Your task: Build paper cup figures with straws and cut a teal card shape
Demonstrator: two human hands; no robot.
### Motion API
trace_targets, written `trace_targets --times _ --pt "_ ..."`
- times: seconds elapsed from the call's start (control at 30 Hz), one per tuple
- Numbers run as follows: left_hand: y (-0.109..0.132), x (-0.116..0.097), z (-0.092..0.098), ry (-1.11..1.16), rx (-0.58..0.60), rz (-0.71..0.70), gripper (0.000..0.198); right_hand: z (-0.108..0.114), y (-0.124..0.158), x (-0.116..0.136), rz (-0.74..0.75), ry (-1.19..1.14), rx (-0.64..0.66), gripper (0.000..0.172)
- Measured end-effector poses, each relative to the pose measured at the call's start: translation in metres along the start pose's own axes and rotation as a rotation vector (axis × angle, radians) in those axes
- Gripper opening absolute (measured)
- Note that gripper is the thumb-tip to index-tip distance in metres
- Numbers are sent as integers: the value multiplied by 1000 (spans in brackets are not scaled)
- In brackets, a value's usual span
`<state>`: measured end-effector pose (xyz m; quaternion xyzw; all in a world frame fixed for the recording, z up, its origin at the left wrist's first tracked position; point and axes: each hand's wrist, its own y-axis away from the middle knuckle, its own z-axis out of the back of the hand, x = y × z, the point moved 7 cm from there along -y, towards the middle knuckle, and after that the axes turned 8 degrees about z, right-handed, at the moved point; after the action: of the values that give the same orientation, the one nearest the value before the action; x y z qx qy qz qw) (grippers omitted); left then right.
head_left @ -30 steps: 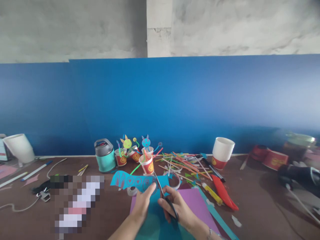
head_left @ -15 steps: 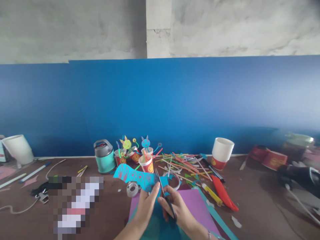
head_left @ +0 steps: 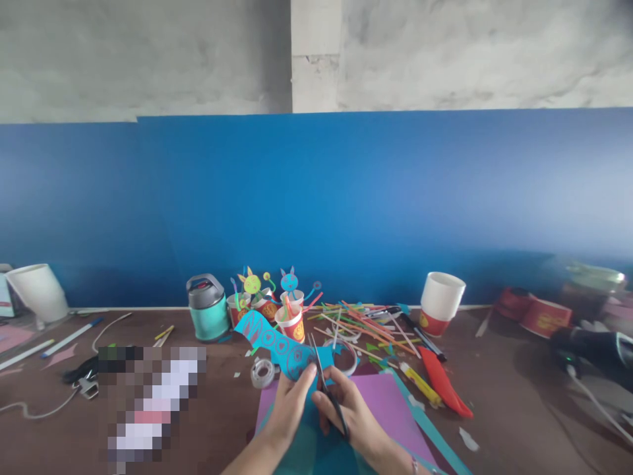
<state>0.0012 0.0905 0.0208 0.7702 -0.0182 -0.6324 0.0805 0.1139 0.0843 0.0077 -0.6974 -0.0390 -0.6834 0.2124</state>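
Observation:
Between thumb and fingers, my left hand (head_left: 291,409) grips a strip of blue paper (head_left: 279,346) with drawn ears, hearts and round shapes. My right hand (head_left: 351,409) is closed round the handles of a pair of scissors (head_left: 321,366). Their blades point up and away, slightly apart, at the right edge of the blue strip beside my left thumb. Sheets of purple paper (head_left: 383,396) and teal paper lie on the table under my hands. Just left of my left hand is a roll of clear tape (head_left: 262,373); a larger tape roll (head_left: 349,359) lies beyond the scissors.
Decorated paper cups (head_left: 291,323) with paper animal heads stand behind the strip, beside a teal flask (head_left: 208,310). Loose coloured straws (head_left: 366,323) spread to their right. Stacked cups (head_left: 440,303), a yellow glue tube (head_left: 420,384) and a red pouch (head_left: 440,382) are at right.
The blue strip has tilted and shifted slightly right, its left end bending differently. Both hands stay in nearly the same place, with the scissors still at the paper's edge.

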Motion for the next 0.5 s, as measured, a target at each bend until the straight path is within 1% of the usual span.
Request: trace_targets --times 0.1,0.27,0.5 --pt "0 -2 -3 32 48 -14 36 -1 1 3 11 19 11 51" --pt "-1 -2 -2 62 45 -4 37 -1 2 4 4 33 3 52" --pt "-4 1 2 45 29 -19 28 -1 1 2 12 25 16 50"
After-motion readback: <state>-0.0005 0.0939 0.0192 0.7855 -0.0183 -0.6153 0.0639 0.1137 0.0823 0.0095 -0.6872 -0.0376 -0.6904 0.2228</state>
